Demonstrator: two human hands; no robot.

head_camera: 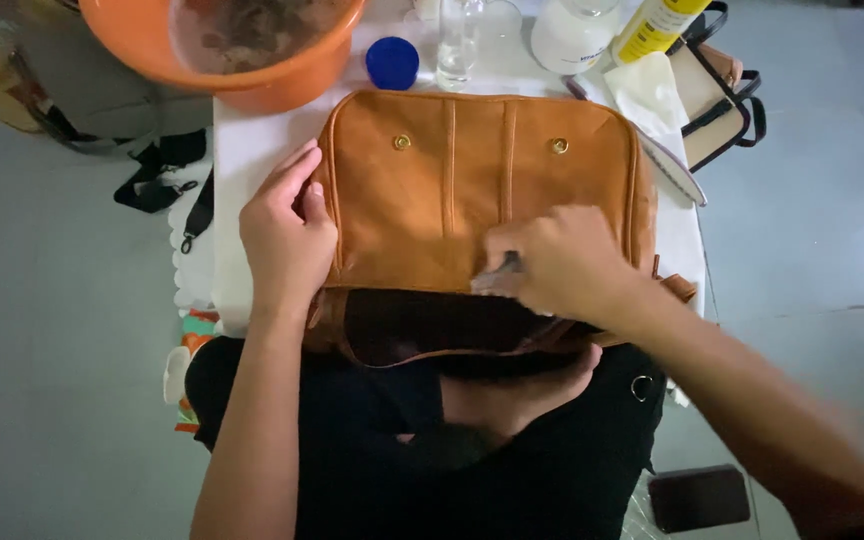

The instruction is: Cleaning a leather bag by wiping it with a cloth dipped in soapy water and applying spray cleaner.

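Now the left hand (287,235) lies mostly open, palm down, with its fingers curled over the left edge of the tan leather bag (452,190), while the right hand (557,265) is closed around a small blurred tool, too unclear to name, pressed against the bag's front. Flat on the white table (252,150) in front of the person, the bag shows two brass studs and an open mouth toward the lap, with an orange basin (252,60) and a blue cap (392,62) beyond it.

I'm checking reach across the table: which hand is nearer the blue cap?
Left. The left hand rests on the bag's left edge, just below the blue cap; the right hand is farther, low on the bag's front.
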